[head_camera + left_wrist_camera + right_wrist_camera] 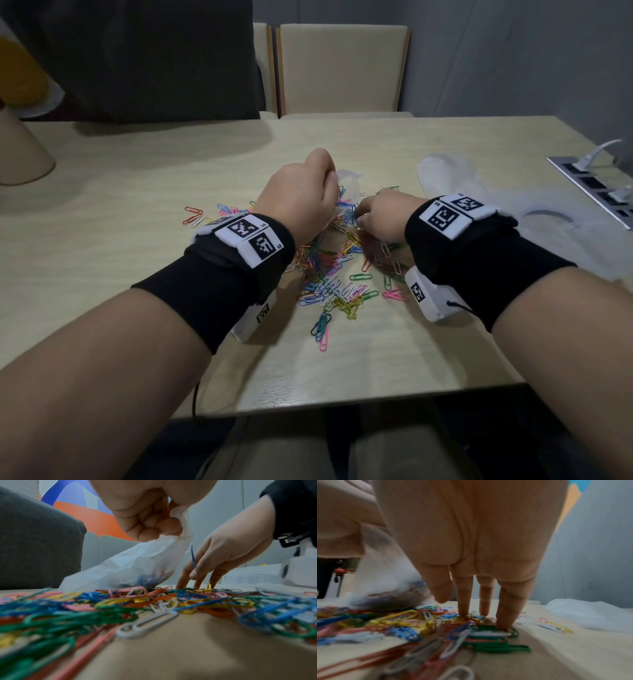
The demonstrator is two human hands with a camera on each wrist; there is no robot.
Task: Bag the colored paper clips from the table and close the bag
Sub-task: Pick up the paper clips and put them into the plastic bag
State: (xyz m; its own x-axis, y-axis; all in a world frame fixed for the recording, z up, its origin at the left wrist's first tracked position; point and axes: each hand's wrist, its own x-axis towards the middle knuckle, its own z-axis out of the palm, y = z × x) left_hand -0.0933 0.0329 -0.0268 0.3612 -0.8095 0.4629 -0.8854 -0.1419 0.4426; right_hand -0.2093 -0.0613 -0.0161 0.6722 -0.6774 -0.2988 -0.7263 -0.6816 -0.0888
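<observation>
A heap of colored paper clips (329, 274) (120, 601) (419, 622) lies mid-table. My left hand (308, 185) (154, 526) is a fist that grips the rim of a thin clear plastic bag (347, 185) (130, 563) (385, 577) and lifts it behind the pile. Some clips show through the bag's bottom. My right hand (366, 212) (197, 577) (471, 601) reaches down beside the bag. Its thumb and forefinger pinch a blue paper clip (193, 557) that stands upright, while its other fingertips (505, 622) touch the pile.
More clear plastic (452, 178) (590, 614) lies at the right. A socket strip (596, 185) is set into the table's far right. A beige cone-shaped base (20, 150) stands far left. Chairs (342, 68) and a dark cushion (137, 58) are behind. The table's (102, 205) near edge runs below the pile.
</observation>
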